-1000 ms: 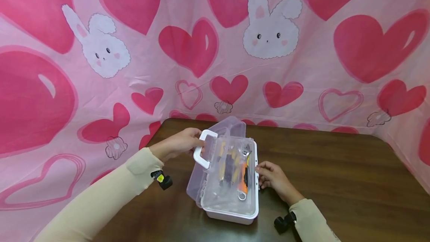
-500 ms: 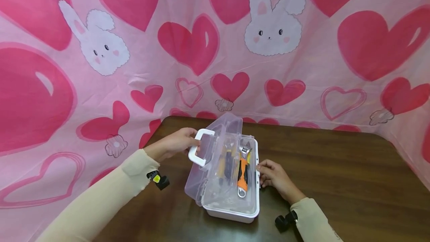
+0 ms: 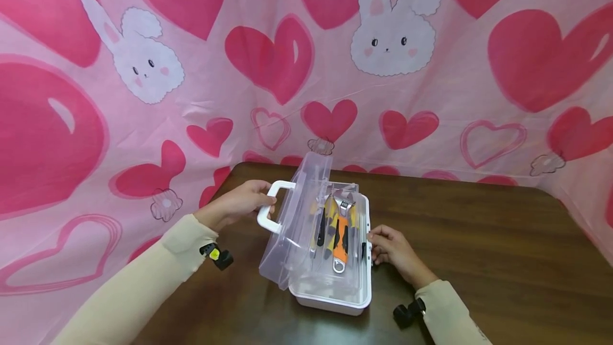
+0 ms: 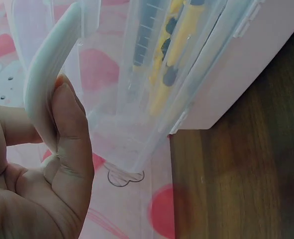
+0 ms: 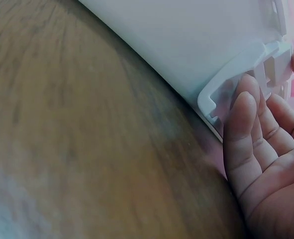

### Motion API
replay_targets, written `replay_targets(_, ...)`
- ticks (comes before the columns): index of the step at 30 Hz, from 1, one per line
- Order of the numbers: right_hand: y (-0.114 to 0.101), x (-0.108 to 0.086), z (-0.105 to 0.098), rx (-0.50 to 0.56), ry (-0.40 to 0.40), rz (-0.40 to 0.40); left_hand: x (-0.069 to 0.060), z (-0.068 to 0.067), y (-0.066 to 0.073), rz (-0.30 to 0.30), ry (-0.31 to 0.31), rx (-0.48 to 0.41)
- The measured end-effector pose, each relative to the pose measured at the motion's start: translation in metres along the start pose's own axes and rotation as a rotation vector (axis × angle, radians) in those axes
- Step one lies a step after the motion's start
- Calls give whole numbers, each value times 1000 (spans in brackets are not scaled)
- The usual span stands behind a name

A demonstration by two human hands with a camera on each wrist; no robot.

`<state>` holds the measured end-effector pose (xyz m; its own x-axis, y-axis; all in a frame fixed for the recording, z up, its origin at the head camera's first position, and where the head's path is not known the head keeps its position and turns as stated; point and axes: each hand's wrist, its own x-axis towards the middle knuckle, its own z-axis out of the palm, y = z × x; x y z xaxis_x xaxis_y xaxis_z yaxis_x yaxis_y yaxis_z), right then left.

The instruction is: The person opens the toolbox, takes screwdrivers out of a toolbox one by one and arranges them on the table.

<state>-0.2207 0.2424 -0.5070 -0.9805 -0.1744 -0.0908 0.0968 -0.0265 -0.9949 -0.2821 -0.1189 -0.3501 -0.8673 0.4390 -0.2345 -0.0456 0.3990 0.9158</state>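
A toolbox with a white base stands on the table, its clear lid raised and tilted leftward. My left hand grips the lid's white handle, fingers and thumb wrapped round it. Beneath the lid, a clear tray holds an adjustable wrench with an orange and black handle. Beside it lies a slim black-handled tool, its kind unclear. Tools with yellow and dark handles show through clear plastic. On the box's right side, my right hand holds the white latch between thumb and fingers.
The box rests on a dark brown wooden table. A pink cloth printed with hearts and rabbits hangs behind and to the left. Small black cameras are strapped at both wrists.
My left hand has drawn the handle leftward, so the lid has swung farther up and left. The wrench and other tools show more plainly. My right hand stays at the box's side.
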Motion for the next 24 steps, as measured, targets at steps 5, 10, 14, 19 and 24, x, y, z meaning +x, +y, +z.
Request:
replay_targets(5, 3, 1, 2, 11, -5, 5, -2, -5, -3, -8, 5, 20)
replay_targets(10, 2, 1, 2, 6, 5, -16, -2, -12, -10, -14, 30, 10)
replay_targets(14, 2, 0, 2, 16, 5, -19, -3, -15, -14, 2, 20, 12)
replay_targets(19, 3, -1, 3, 14, -13, -21, -4, -18, -15, 20, 33, 56)
replay_targets(24, 4, -2, 5, 10, 10, -15, -6, -23, -21, 4, 36, 87)
